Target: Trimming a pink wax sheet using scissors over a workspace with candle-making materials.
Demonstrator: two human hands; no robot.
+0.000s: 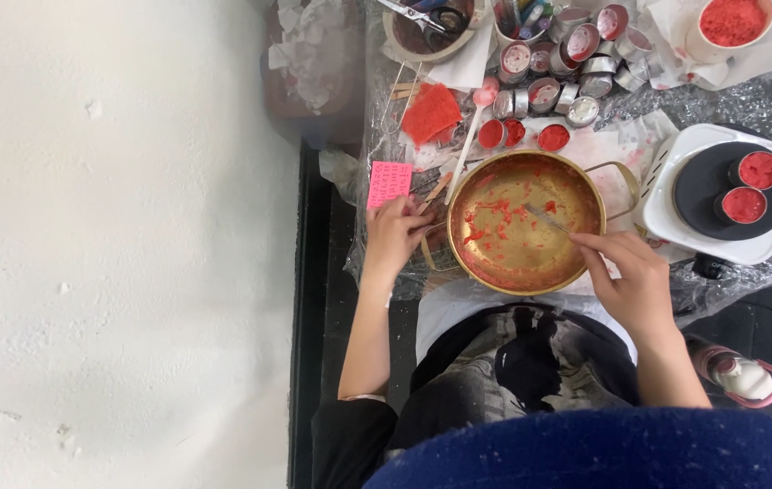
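Fingers of the right hand point(635, 281) pinch a thin metal scraper point(546, 217) whose tip rests inside the gold pan point(576, 181); it looks light and stiff, best gripped near its end. The left hand point(395, 234) curls closed on the pan's left handle point(431, 249). Beside them sits a white hot plate point(676, 217) carrying red-filled tins point(759, 170).

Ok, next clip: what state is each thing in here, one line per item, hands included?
Gold pot: upright, smeared with red wax bits.
Left hand: gripping the pot's left handle.
Right hand: holding a thin metal tool, tip inside the pot.
Hot plate: carrying two small tins filled with red wax.
Empty tins: heaped, some tipped over.
White cup: full of red flakes.
Scissors: closed, lying in a bowl.
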